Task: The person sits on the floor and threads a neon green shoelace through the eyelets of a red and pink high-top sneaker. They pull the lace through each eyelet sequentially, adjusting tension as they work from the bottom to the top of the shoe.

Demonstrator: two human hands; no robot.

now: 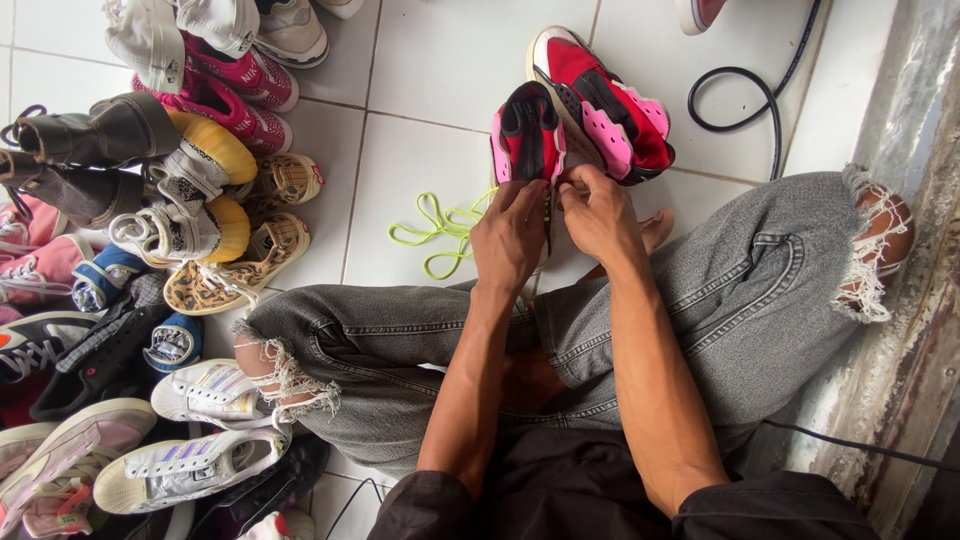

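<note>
I sit cross-legged on a white tiled floor in torn grey jeans. My left hand [512, 235] and my right hand [598, 212] meet at the near end of a red, black and pink sneaker [528, 135]. The fingers of both pinch at its opening, where a neon yellow-green lace [438, 228] leads off to the left and lies looped on the tiles. A second sneaker [600, 100] of the same colours rests on its side just beyond, touching the first.
A big pile of shoes [150, 250] fills the left side: grey boots, pink trainers, white sneakers, leopard-print slip-ons. A black cable [740, 115] loops on the floor at the top right. A rough concrete wall [920, 330] runs along the right.
</note>
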